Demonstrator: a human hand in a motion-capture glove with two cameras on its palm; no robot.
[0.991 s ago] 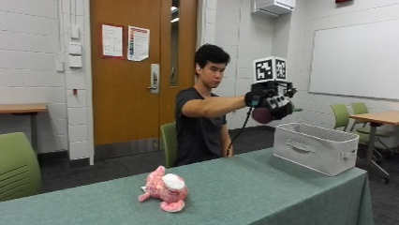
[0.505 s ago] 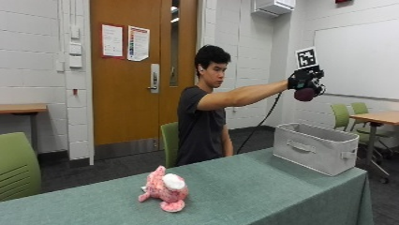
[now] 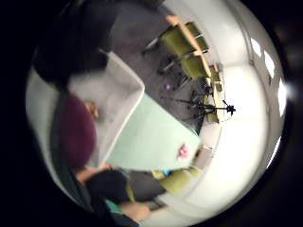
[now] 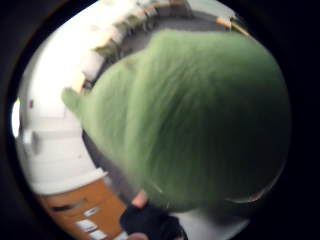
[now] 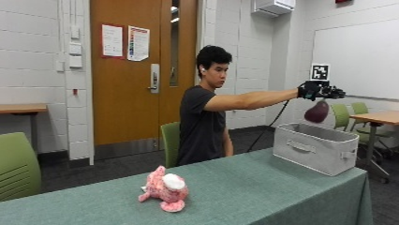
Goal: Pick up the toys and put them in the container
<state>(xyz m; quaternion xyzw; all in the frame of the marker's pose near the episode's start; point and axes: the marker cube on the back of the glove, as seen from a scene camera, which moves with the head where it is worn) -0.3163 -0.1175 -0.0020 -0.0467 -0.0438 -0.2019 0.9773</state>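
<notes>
My gloved right hand is held out at arm's length above the grey fabric container at the right end of the table. It grips a maroon plush toy, which hangs just under the palm, over the container's opening. The toy's green top lies close against the palm, and its maroon body shows above the container. A small orange thing lies inside. A pink plush toy lies on the green tablecloth, far left of the container.
The person sits behind the table on a green chair. Another green chair stands at the near left. Beyond the container are a wooden table and more green chairs. The table's right edge runs just past the container.
The hand has swung right and outward with the maroon toy, from beside the person's head to straight out above the container. The pink toy has not moved.
</notes>
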